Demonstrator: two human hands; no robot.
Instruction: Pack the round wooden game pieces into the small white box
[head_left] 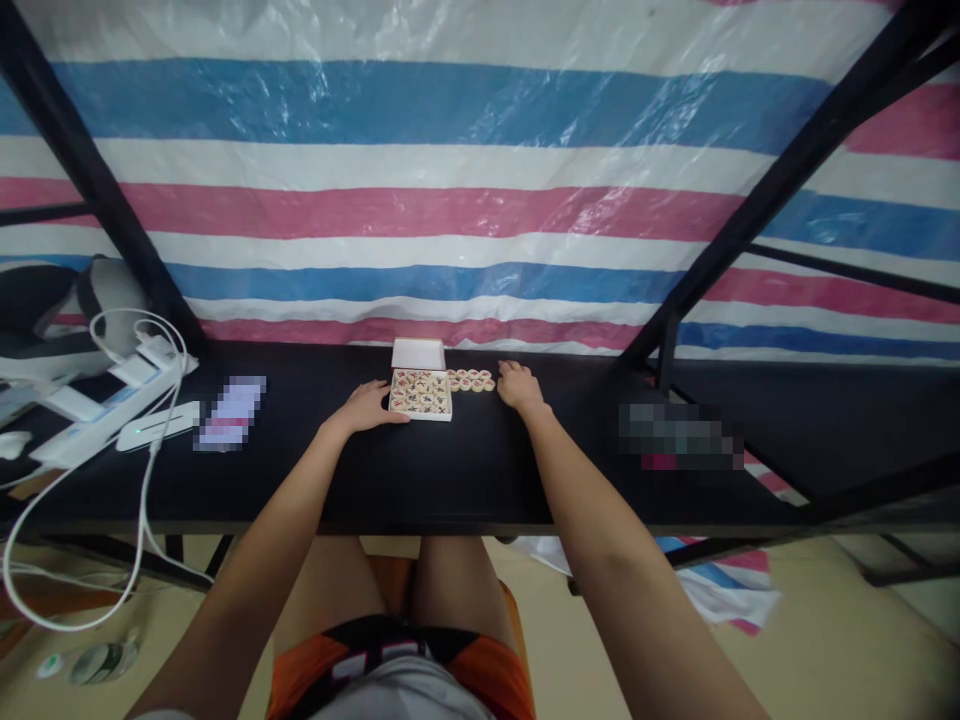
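A small white box (421, 415) of round Chinese chess pieces (420, 391), marked in red and dark characters, sits on the black table. Its white lid (418, 353) lies right behind it. My left hand (367, 408) grips the box's left side, thumb along the front edge and fingers at the back left. To the right of the box, two short rows of chess pieces (471, 380) with red marks lie face up on the table. My right hand (520, 384) rests at the right end of these rows, palm down, fingers forward and slightly bent, with nothing visible in them.
On the left of the table (435, 490) are a blurred phone (231, 413), a white flat device (159, 426), a power strip (112, 410) and looping white cables (144, 490). A blurred dark object (679, 435) lies at the right. Black frame bars and striped sheeting (450, 210) stand behind.
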